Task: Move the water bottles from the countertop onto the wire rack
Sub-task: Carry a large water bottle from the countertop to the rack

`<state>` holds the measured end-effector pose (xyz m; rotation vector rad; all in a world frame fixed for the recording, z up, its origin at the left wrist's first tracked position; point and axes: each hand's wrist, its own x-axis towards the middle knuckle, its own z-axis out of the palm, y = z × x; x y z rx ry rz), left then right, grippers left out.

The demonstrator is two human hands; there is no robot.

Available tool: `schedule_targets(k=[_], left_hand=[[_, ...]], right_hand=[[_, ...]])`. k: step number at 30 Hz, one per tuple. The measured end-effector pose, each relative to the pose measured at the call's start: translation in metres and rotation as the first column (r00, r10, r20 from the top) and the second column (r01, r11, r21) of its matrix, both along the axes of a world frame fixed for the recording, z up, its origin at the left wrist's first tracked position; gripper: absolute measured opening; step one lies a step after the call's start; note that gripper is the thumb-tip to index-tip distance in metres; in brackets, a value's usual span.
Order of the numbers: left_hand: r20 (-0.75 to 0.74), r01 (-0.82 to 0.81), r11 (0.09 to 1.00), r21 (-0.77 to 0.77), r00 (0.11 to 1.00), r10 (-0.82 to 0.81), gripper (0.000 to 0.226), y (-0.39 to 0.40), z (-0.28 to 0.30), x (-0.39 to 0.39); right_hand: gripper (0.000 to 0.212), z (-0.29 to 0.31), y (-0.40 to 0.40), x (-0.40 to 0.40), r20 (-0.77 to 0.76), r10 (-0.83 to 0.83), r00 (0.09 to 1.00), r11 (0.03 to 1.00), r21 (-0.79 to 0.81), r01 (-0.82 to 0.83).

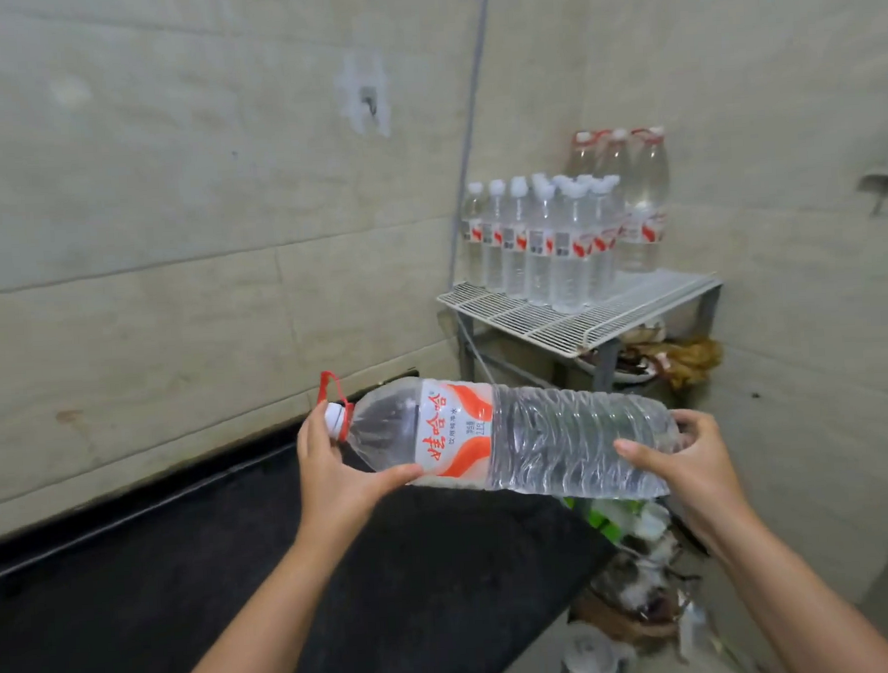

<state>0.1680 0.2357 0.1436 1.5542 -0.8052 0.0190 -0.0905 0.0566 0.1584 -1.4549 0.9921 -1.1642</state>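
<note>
Big bottle (pixel 509 438) held up in the air over the right end of the dark table (pixel 197 580), lying nearly flat. Long axis running left to right, cap end pointing left and sitting a touch higher, base end pointing right and dipping slightly. Label upside down from here, red loop handle sticking up off the neck.

Left hand (pixel 336 470) grasping the neck end, thumb under the shoulder by the label, fingers wrapped round near the white cap. Right hand (pixel 690 462) cupping the base, thumb laid across the clear ribbed body, fingers curled behind the bottom. So both grips clenched on the same bottle, none of it touching the table.

Wire rack (pixel 574 314) off in the corner, past the bottle and up to the right, well apart from it. Already loaded: a bunch of small bottles (pixel 545 243) standing upright with white caps, plus a few large bottles (pixel 635 197) upright behind them by the wall. Front part of the rack bare wire.

Some clutter (pixel 634 573) on the floor below the right hand, too blurry to make out.
</note>
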Motion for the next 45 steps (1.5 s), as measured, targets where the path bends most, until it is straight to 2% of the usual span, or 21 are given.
schedule_targets(k=[5,11,17,27,38,42,45], left_hand=[[0.033,0.061,0.997,-0.051,0.998,-0.06,0.108,-0.089,0.018,-0.007],[0.045,0.096,0.989,-0.113,0.995,-0.092,0.134,-0.204,0.043,0.004],[0.099,0.103,0.988,-0.119,0.991,-0.091,0.132,-0.295,0.078,0.003],[0.32,0.064,0.994,-0.089,0.947,-0.032,0.127,-0.4,0.122,-0.047],[0.493,-0.11,0.994,-0.018,0.864,0.104,0.124,-0.525,0.154,-0.107],[0.564,-0.21,0.976,0.05,0.812,0.146,0.122,-0.557,0.163,-0.112],[0.623,-0.271,0.957,0.107,0.768,0.148,0.123,-0.576,0.169,-0.106]], right_hand=[[0.064,0.014,-0.08,-0.013,0.016,-0.033,0.999,0.998,-0.049,0.034],[0.06,0.036,-0.195,-0.006,0.047,-0.041,0.998,0.992,-0.119,0.047],[0.056,0.057,-0.289,0.0,0.094,-0.068,0.993,0.989,-0.123,0.08],[0.053,0.06,-0.418,-0.026,0.18,-0.07,0.981,0.986,-0.137,0.096],[0.049,0.048,-0.598,-0.024,0.067,0.166,0.984,0.979,-0.134,-0.156],[0.041,0.036,-0.642,-0.009,-0.026,0.265,0.964,0.956,-0.12,-0.266],[0.049,0.026,-0.662,0.002,-0.071,0.338,0.939,0.932,-0.111,-0.344]])
